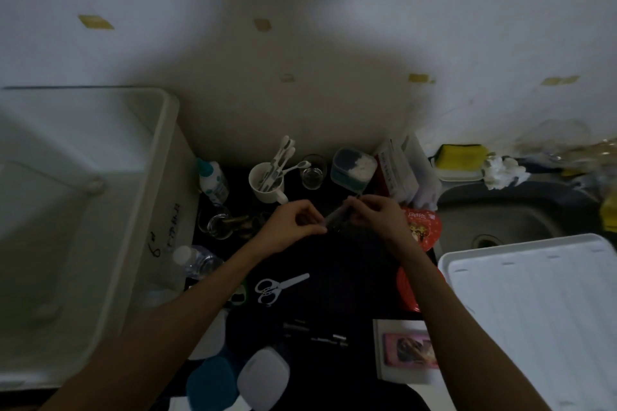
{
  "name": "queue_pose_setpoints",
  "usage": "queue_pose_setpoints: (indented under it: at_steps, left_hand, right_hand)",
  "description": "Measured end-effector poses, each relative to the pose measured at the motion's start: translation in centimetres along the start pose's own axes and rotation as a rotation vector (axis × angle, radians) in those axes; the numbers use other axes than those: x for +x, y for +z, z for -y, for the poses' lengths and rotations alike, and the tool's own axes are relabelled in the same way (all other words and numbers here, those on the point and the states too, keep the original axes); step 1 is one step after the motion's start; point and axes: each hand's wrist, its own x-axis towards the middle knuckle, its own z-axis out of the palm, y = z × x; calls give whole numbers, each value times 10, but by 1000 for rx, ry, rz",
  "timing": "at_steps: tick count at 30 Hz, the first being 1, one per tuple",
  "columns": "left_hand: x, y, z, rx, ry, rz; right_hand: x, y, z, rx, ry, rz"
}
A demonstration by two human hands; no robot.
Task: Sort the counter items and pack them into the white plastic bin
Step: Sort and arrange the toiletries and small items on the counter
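Observation:
Both hands meet above the dark counter (334,277). My left hand (293,227) and my right hand (377,217) each pinch one end of a slim pen-like stick (335,215) held slanted between them. The scene is dim and the stick is blurred. The big white plastic bin (140,210) stands at the left, with only faint shapes showing inside it. White scissors (278,287) lie on the counter below my hands. A white mug (267,182) holding several toothbrush-like tools stands behind them.
A white bottle (212,180), two glasses (314,172) (217,222), a cotton-pad box (354,167) and a carton (397,170) line the back. A red tin (422,227), a booklet (404,350), a water bottle (197,260) and round containers (233,377) lie nearer. The sink (521,210) and a white tray (541,317) are at the right.

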Motion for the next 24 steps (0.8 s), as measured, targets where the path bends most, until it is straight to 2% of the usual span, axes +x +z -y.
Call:
queue_pose_setpoints:
  at_steps: [5,12,16,20,24]
  left_hand:
    - [0,5,-6,-57,29,-66]
    - [-5,6,-5,-158,-29,-66]
    - [-6,3,-2,-163,-26,-24]
    - [-11,0,-4,-117,8,1]
    - [-15,-6,-5,-130,-29,28]
  right_hand:
    - [-4,2,4,220,15,185]
    - [-10,9,13,413,78,282]
    - [-14,12,20,319,44,343]
    - [-15,21,26,95,-26,265]
    - [-12,30,36,11,-70,281]
